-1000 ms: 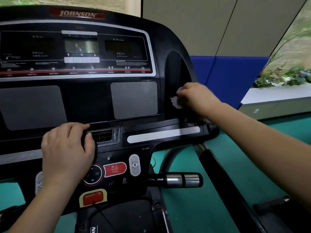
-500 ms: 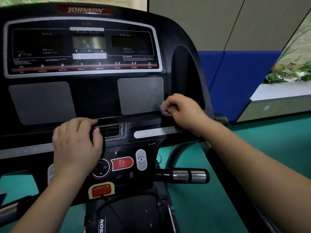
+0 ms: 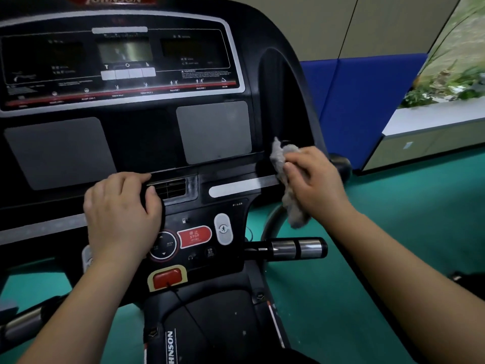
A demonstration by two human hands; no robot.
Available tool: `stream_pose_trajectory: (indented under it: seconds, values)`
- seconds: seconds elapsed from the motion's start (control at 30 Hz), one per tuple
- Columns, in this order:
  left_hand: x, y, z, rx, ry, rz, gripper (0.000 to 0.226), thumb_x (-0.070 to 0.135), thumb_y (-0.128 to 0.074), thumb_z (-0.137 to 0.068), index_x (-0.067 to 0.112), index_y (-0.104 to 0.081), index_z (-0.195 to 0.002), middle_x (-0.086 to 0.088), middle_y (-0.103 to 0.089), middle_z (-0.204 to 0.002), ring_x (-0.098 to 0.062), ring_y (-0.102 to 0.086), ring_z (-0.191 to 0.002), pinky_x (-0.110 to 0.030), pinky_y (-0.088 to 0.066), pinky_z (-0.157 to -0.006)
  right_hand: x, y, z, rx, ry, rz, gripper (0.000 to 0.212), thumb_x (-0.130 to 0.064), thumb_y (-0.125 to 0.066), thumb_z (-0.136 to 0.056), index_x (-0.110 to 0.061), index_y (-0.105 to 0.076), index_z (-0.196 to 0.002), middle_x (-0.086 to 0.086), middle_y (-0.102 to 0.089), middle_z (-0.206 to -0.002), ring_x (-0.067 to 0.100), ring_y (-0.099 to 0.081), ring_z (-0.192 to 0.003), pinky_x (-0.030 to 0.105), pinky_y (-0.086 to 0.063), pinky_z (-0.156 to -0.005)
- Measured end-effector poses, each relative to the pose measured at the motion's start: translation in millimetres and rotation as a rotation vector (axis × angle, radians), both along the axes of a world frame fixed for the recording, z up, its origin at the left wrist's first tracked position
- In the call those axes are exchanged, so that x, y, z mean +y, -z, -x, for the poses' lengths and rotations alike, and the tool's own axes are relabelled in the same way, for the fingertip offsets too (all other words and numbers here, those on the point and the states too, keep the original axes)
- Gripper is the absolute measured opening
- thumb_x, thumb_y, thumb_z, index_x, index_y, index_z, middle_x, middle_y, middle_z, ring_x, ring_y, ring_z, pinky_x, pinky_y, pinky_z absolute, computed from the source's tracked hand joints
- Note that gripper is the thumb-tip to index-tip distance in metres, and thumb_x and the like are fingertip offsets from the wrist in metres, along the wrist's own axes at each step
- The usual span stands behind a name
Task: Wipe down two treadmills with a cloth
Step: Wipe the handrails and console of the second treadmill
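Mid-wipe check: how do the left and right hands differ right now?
The left hand grips the middle ledge of the treadmill console, beside the vent; the right hand is at its right edge. The left hand holds no cloth; the right hand holds the grey cloth, which hangs below it. Both are bare and on the same console.

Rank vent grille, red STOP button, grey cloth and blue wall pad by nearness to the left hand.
1. Vent grille, by the thumb of the left hand.
2. Red STOP button, just right, lower.
3. Grey cloth, in the right hand, right end of the console.
4. Blue wall pad, behind everything.
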State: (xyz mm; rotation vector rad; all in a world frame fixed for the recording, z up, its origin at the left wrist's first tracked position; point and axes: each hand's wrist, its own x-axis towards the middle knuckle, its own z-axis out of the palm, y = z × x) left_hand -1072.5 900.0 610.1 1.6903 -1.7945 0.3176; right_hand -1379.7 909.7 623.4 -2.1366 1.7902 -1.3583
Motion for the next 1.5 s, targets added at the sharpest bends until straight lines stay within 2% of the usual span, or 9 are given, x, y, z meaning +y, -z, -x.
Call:
stream_pose_trajectory:
  seconds: [0.1, 0.27, 0.4, 0.5, 0.6, 0.73, 0.9, 1.17, 1.5]
  values:
    - [-0.1, 0.6, -0.1, -0.007, 0.006, 0.009, 0.030, 0.026, -0.046, -0.090, 0.011, -0.062, -0.110, -0.012, -0.060, -0.107, -0.033, -0.049, -0.103, -0.051, -0.033, -0.097, 32.7, 6.9, 10.0, -0.064, 0.066, -0.076, 0.030, -0.028, -0.045, -0.093, -0.013, -0.069, -0.102, -0.001, -0.058, -0.092, 0.004, -0.049, -0.089, 0.002, -0.032, -0.080]
    - [-2.3, 2.4, -1.4, -0.018, -0.005, 0.014, 0.029, 0.026, -0.047, -0.091, 0.010, -0.062, -0.111, -0.014, -0.060, -0.107, -0.036, -0.048, -0.102, -0.051, -0.032, -0.095, 80.3, 60.8, 14.1, 0.162, 0.009, -0.457, 0.052, -0.049, -0.029, -0.090, -0.020, -0.062, -0.116, 0.002, -0.057, -0.105, 0.021, -0.052, -0.101, 0.024, -0.035, -0.088]
    - [-3.4, 5.3, -2.3, -0.014, -0.001, 0.033, 0.025, 0.022, -0.051, -0.092, 0.010, -0.062, -0.110, -0.015, -0.059, -0.107, -0.038, -0.047, -0.101, -0.050, -0.032, -0.093, 96.2, 63.5, 20.6, 0.306, -0.081, -0.648, 0.072, -0.041, -0.054, -0.082, -0.025, -0.028, -0.148, 0.003, -0.033, -0.144, 0.016, -0.027, -0.134, 0.015, -0.013, -0.109]
    - [-4.6, 6.9, -3.0, -0.009, 0.001, 0.043, 0.027, 0.024, -0.049, -0.091, 0.010, -0.062, -0.110, -0.016, -0.059, -0.107, -0.039, -0.046, -0.100, -0.050, -0.031, -0.092, 93.7, 62.6, 38.1, 0.450, -0.157, -0.806, 0.095, -0.028, -0.055, -0.074, -0.037, 0.001, -0.151, -0.003, -0.010, -0.156, 0.017, -0.011, -0.145, 0.027, -0.015, -0.118]
    - [-4.9, 7.5, -2.7, -0.007, 0.001, 0.047, 0.025, 0.022, -0.051, -0.092, 0.010, -0.062, -0.110, -0.017, -0.058, -0.107, -0.040, -0.046, -0.102, -0.051, -0.031, -0.092, 83.2, 68.6, 42.5, 0.500, -0.139, -0.672, 0.088, -0.012, -0.066, -0.076, -0.034, -0.023, -0.149, 0.002, -0.039, -0.142, 0.023, -0.039, -0.131, 0.033, -0.035, -0.109]
    - [-4.0, 7.7, -2.5, -0.003, 0.002, 0.060, 0.024, 0.022, -0.052, -0.092, 0.010, -0.061, -0.110, -0.018, -0.058, -0.106, -0.040, -0.046, -0.101, -0.050, -0.031, -0.091, 65.2, 67.2, 30.1, 0.572, -0.135, -0.550, 0.065, -0.028, -0.082, -0.063, -0.027, -0.057, -0.123, 0.000, -0.059, -0.108, 0.025, -0.057, -0.100, 0.032, -0.048, -0.087]
    - [-3.9, 7.7, -1.2, -0.002, -0.005, 0.049, 0.025, 0.023, -0.050, -0.092, 0.010, -0.061, -0.110, -0.017, -0.057, -0.107, -0.040, -0.046, -0.102, -0.050, -0.031, -0.093, 57.8, 71.0, -5.3, 0.685, -0.076, -0.488, 0.061, -0.028, -0.083, -0.056, -0.009, -0.059, -0.109, 0.012, -0.060, -0.099, 0.035, -0.057, -0.092, 0.035, -0.047, -0.076]
    - [-5.9, 9.9, -0.5, 0.078, 0.013, 0.001, 0.029, 0.029, -0.043, -0.092, 0.014, -0.057, -0.112, -0.017, -0.053, -0.112, -0.040, -0.044, -0.110, -0.057, -0.036, -0.097, 51.1, 80.7, -63.0, 0.553, -0.109, -0.246, 0.034, -0.006, -0.070, -0.055, -0.004, -0.061, -0.088, 0.014, -0.060, -0.080, 0.035, -0.057, -0.068, 0.037, -0.051, -0.053]
    - [-10.1, 14.3, -3.5, 0.189, 0.064, -0.021, 0.028, 0.037, -0.039, -0.092, 0.023, -0.051, -0.113, -0.012, -0.048, -0.116, -0.037, -0.044, -0.116, -0.059, -0.037, -0.099, 74.4, 91.9, 48.6, 0.459, 0.040, -0.528, 0.055, -0.014, -0.083, -0.053, -0.012, -0.062, -0.104, 0.007, -0.062, -0.095, 0.031, -0.061, -0.085, 0.031, -0.048, -0.073]
